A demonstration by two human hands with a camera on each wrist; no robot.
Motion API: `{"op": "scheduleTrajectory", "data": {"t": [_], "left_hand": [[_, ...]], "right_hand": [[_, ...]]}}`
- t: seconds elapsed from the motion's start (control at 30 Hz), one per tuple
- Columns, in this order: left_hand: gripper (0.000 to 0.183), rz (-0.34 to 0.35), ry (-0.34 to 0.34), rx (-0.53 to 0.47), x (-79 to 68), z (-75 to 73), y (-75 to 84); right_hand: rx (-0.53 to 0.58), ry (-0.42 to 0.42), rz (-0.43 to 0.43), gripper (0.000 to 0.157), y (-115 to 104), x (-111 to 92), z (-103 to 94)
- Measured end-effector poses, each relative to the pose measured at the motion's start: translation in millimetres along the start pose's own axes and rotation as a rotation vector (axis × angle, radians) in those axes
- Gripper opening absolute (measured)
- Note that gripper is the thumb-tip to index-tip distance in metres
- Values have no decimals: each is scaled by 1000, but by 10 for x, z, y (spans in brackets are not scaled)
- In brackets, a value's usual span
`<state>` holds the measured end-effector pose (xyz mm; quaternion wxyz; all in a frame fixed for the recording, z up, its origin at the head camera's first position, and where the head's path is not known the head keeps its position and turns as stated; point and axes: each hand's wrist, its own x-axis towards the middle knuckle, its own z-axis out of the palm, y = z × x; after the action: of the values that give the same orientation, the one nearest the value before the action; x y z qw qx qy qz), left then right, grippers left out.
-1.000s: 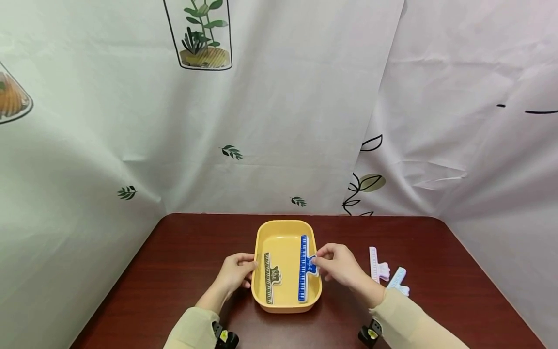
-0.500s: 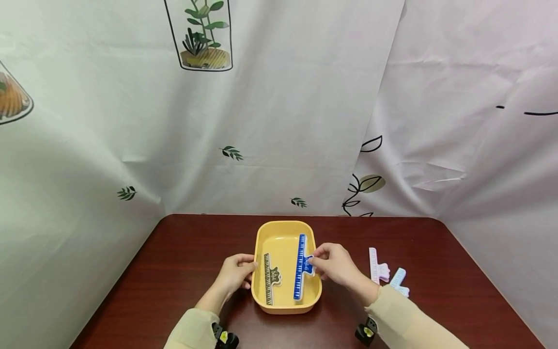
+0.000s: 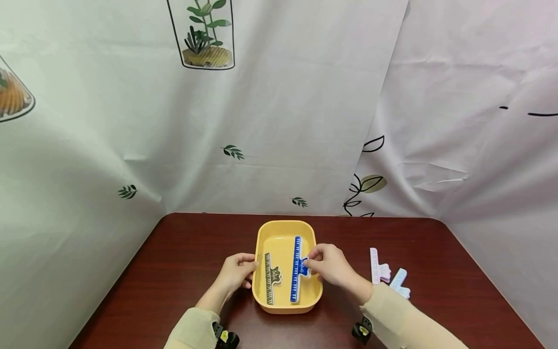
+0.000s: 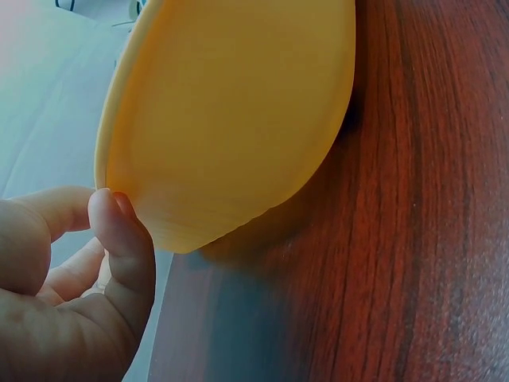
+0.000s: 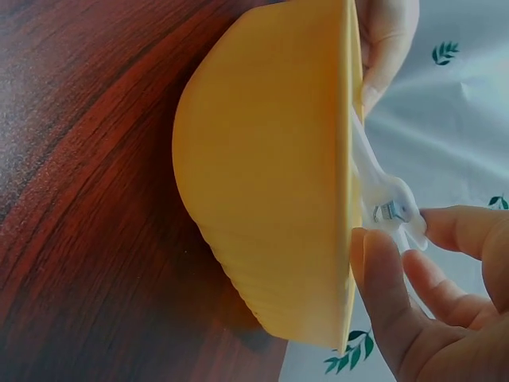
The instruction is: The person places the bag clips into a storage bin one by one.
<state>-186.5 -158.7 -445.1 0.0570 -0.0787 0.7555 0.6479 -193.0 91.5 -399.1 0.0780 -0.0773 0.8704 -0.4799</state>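
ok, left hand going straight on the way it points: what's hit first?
The left hand meets the yellow tray at once, since it pinches the rim there. Past that, the dark ruler clip looks next, though height is unclear.

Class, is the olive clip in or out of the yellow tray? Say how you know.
In: in the head view, the olive clip lies wholly within the rim of the yellow tray.
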Motion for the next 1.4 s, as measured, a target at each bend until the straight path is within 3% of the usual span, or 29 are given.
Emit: {"op": "scheduleTrajectory", "data": {"t": [0.4,0.67,0.9,1.4], "left_hand": [[34,-4,1,10,16,4,-8],[31,43,-32,-8,14,-28,-32],[32,-5,7,26,-5,9,40],[32,-14,15,30,3,14,24]], "right_hand": [[-23,-57,-11,14,16,41,62],[-38,-99,-3,20,8,72,99],[-57,-144,-10,32,-24,97,127],[-114,-181,11,18,-75,142,194]]}}
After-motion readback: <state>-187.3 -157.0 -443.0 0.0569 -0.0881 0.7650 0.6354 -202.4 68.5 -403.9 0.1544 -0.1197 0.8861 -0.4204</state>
